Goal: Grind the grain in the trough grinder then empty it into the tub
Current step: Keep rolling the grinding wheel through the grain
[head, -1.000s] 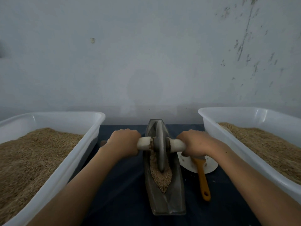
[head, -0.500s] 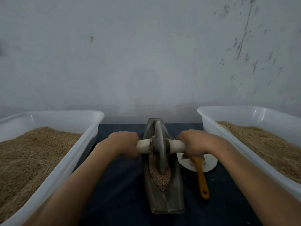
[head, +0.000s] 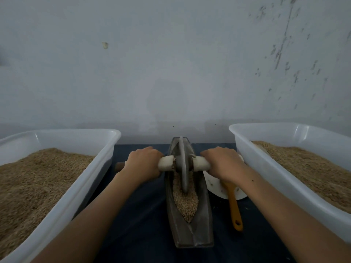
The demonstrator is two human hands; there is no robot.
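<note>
The trough grinder (head: 190, 224) lay lengthwise on the dark desk (head: 136, 215), grain (head: 185, 203) heaped in its near half. Beyond that, the left hand (head: 141, 164) and right hand (head: 223, 163) each gripped a white handle (head: 201, 163) of the upright wheel (head: 183, 164). 2 tubs (head: 91, 175) of grain flanked it.

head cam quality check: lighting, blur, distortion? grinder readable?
Head view: dim, flat light with no glare; a faint shadow falls on the wall. Wide-angle bowing curves both tubs outward. The centre is sharp: wheel, grain and trough read clearly, as do the left hand and right hand on the handle. The frame edges are soft.
</note>
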